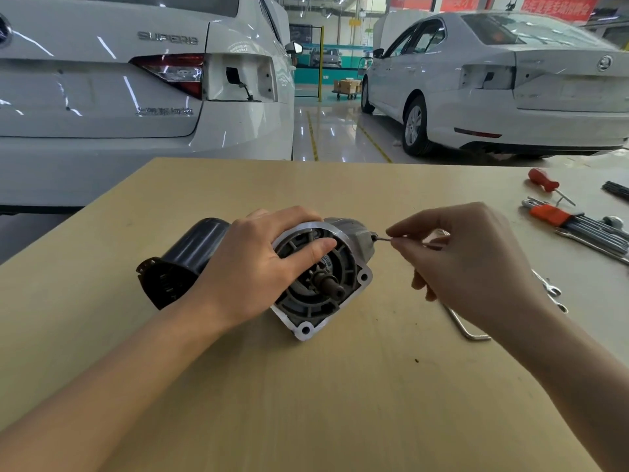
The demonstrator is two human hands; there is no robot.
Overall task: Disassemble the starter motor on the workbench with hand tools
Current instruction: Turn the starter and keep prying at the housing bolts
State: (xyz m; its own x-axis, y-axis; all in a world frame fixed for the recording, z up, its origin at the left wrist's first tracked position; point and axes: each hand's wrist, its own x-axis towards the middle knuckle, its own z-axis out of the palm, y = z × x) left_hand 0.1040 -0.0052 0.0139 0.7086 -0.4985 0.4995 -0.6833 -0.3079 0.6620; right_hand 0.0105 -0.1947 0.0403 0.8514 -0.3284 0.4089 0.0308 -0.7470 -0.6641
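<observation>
One starter motor [306,277], two hands: left hand [252,267], right hand [469,257]

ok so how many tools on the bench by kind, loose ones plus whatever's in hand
red-handled screwdriver: 1
hex key set in orange holder: 1
loose L-shaped hex key: 1
spanner, partly hidden: 1
thin tool pinched in right hand: 1
Total: 5

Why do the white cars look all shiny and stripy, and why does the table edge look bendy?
In the head view, ceiling lights bounce off the left car as bright streaks, and off the glossy floor too. The wide-angle lens curves the workbench edges. The starter motor is sharp; the right hand casts only a soft shadow.
</observation>
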